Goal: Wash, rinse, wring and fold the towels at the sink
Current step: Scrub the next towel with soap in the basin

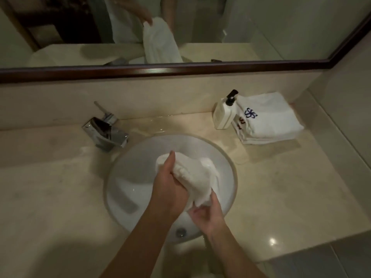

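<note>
Two bare arms reach in from the bottom and meet over the sink. The left hand (170, 189) is higher up. Its fingers are curled tight round the top part of the white towel (192, 175), and its thumb points up along the cloth. The right hand (208, 215) is lower and closer to the body. Its fingers wrap round the bottom end of the same towel. The towel is bunched into a fat, lumpy roll between the two hands, held up over the bowl.

The counter (60, 197) is wide, smooth, pale stone, and it shines a little. There is a wet patch on it behind the bowl. The long mirror (220, 27) has a dark wooden frame and shows a hand and a white cloth. The sink (124, 177) is a round, white, glossy bowl set into the counter, with a small metal drain (181, 232) near the front.

A stack of folded towels (269, 119) sits at the back right. They are white and fluffy, and the top one has a blue flower mark. The tap (106, 131) at the back left is shiny, boxy metal with a thin lever. A cream soap bottle (224, 113) with a black pump stands touching the stack.
</note>
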### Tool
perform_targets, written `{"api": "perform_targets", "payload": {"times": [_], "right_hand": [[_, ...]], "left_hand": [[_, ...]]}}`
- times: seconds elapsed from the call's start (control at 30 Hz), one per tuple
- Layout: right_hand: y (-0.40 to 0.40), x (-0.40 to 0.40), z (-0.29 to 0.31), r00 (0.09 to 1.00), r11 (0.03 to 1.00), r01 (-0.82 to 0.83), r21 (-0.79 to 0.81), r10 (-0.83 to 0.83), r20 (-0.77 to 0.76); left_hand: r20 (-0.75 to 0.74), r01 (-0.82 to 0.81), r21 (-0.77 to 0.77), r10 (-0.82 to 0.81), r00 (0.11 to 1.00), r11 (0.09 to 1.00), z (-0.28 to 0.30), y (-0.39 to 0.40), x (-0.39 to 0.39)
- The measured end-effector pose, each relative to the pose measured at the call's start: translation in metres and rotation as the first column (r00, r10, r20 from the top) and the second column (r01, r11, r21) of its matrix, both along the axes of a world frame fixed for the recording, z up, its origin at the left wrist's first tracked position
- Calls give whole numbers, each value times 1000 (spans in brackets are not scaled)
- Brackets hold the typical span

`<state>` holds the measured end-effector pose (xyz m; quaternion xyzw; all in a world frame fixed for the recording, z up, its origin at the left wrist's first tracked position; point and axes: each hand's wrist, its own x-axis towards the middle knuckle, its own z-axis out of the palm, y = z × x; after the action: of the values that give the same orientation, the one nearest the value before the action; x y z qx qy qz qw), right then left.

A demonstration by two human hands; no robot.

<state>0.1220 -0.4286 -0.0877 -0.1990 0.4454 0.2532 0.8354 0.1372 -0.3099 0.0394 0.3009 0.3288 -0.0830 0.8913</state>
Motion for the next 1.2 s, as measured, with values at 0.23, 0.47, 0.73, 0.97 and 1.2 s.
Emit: {"api": "perform_targets", "payload": {"times": [0.23, 0.47, 0.73, 0.97, 1.2], "right_hand": [[-8, -16, 31, 903, 809, -203, -552, 372, 213], [-3, 3, 38, 736, 597, -194, -778, 613, 287], [20, 18, 38, 817, 847, -454, -277, 520, 250], [3, 23, 31, 953, 974, -225, -20, 224, 204], [5, 31, 31, 978, 1000, -2, 26, -3, 208]], "left_hand": [[-141, 42, 621, 59, 988, 783, -58, 50, -30], [-166, 367, 578, -335, 927, 728, -94, 51, -30], [-176, 210, 344, -157, 972, 915, -85, 47, -20], [-364, 51, 379, 98, 926, 924, -124, 47, -51], [-418, -195, -181, 104, 902, 964, -135, 16, -35]]}}
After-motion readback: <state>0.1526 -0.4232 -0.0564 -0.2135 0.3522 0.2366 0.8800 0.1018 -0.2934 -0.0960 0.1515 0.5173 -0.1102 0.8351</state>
